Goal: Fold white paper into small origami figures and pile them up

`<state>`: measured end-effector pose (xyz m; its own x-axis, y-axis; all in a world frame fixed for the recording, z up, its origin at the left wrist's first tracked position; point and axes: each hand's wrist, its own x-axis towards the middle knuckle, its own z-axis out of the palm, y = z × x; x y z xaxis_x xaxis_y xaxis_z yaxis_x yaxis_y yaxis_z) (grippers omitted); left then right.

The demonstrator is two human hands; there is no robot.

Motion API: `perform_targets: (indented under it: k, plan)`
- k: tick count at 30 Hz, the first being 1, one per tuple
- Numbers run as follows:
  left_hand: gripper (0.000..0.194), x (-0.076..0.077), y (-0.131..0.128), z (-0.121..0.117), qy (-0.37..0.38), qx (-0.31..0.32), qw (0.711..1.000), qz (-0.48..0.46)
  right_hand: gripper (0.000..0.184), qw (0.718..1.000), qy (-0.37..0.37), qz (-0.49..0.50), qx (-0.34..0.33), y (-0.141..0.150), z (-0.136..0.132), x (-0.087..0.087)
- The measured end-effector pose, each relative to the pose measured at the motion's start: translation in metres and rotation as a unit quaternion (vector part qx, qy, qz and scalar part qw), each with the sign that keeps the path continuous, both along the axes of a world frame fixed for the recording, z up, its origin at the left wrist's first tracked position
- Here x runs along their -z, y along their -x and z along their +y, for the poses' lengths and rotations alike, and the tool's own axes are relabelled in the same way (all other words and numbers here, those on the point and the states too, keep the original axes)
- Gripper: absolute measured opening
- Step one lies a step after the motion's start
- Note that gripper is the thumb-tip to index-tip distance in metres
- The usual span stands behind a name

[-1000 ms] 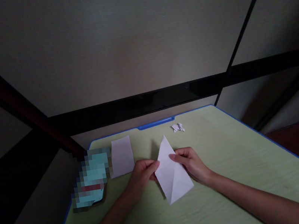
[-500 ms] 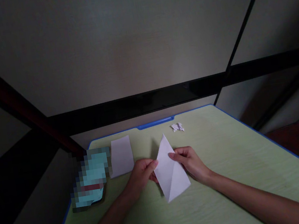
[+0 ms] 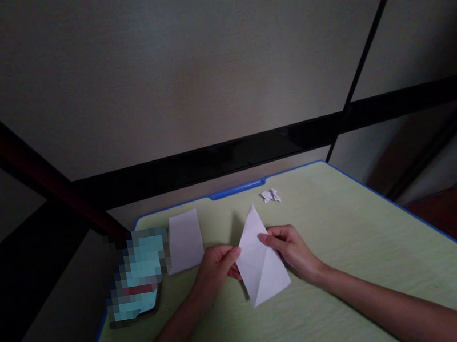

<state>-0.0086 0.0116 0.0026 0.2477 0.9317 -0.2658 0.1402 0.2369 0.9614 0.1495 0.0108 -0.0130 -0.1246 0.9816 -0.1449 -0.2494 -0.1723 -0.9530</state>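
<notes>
A white sheet of folded paper (image 3: 260,264) is held up a little over the table, its pointed end away from me and a diagonal crease across its lower part. My left hand (image 3: 219,265) pinches its left edge, thumb on top and fingers beneath. On the right edge, my right hand (image 3: 287,248) has its thumb pressed on the face of the paper, the other fingers curled behind it. The fingertips under the paper are hidden.
The pale green table (image 3: 342,234) has a blue rim. Left of my hands lie white paper sheets (image 3: 185,240) and a phone-like object (image 3: 146,270) with a blurred, teal screen. A small folded paper piece (image 3: 270,195) lies near the far edge, by a blue strip (image 3: 238,189).
Both hands keep the same grip. The folded paper has tilted very slightly, its tip shifting a little to the right. The view has moved slightly.
</notes>
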Motion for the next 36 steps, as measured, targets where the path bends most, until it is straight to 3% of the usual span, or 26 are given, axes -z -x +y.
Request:
perform_targets:
  k: [5, 15, 19, 24, 31, 36]
  plan:
    - [0.030, -0.0017, -0.0007, -0.0049, -0.086, -0.027, 0.996, 0.008, 0.029, 1.000, 0.003, 0.006, -0.005, 0.0001, -0.0006, 0.0013]
    - [0.038, -0.0029, 0.0016, -0.0095, -0.156, -0.009, 0.984, 0.090, 0.029, 1.000, 0.003, 0.012, -0.025, -0.0009, -0.0010, 0.0033]
    - [0.027, 0.0002, 0.0001, -0.0073, -0.125, 0.022, 0.992, 0.023, 0.030, 0.999, 0.006, 0.018, -0.044, -0.0009, -0.0014, 0.0021]
    - [0.031, 0.0026, -0.0045, -0.0086, -0.076, -0.006, 0.997, 0.022, 0.031, 0.997, 0.000, -0.004, -0.072, -0.0001, -0.0033, -0.0015]
    - [0.037, 0.0026, -0.0043, -0.0084, -0.071, -0.019, 0.997, -0.003, 0.032, 0.998, -0.005, -0.009, -0.064, 0.0001, -0.0028, -0.0024]
    - [0.023, 0.0009, -0.0078, -0.0062, -0.068, -0.005, 0.997, -0.038, 0.034, 0.991, -0.020, -0.048, -0.126, 0.0002, -0.0036, -0.0048]
